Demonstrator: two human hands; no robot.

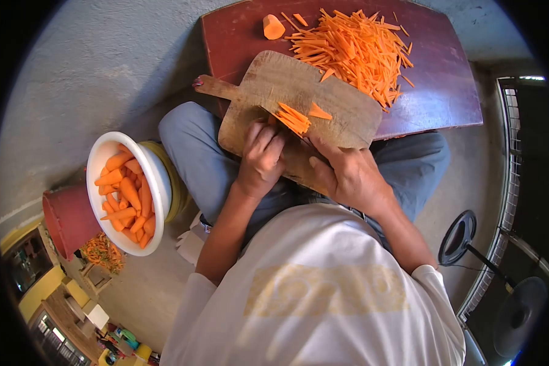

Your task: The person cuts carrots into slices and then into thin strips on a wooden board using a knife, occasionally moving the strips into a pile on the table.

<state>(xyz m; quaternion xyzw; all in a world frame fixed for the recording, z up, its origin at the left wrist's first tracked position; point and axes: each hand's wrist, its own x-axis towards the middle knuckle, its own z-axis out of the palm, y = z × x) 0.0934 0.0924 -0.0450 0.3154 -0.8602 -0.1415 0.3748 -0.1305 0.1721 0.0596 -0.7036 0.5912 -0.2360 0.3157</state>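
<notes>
A wooden cutting board (341,116) with a handle lies across my lap, its far side against the red table. My left hand (263,154) is closed at the board's near left part; what its fingers hold is mostly hidden. My right hand (344,168) is closed at the near edge, around something I cannot make out. Between the hands runs a thin dark edge, possibly a blade. Cut carrot sticks (293,119) lie just beyond it, beside a small flat carrot piece (319,111).
The red table (439,79) bears a heap of carrot strips (354,52) and a carrot chunk (273,27). At the left stand a white basin (96,183) of peeled carrots, a red bucket (70,213) and peelings (102,251). A black fan stand (488,262) is at the right.
</notes>
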